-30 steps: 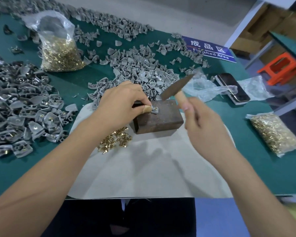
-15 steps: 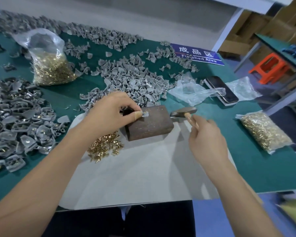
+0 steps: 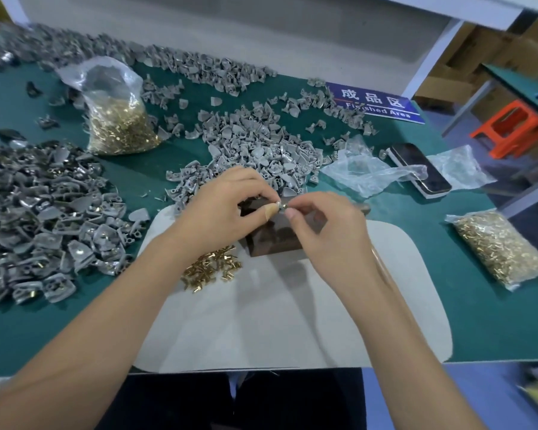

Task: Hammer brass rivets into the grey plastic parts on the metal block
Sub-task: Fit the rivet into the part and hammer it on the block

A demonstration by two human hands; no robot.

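I see my left hand [image 3: 221,209] and right hand [image 3: 326,231] meeting above the block [image 3: 272,240], fingertips of both pinching one small grey part [image 3: 282,205] between them; loose rivets [image 3: 212,268] lie below my left fingers.

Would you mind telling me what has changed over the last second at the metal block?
The right hand swung the hammer down, laid it beside the metal block, let go, and now pinches the small part together with the left hand. The left hand kept its grip; the loose rivets lie where they were.
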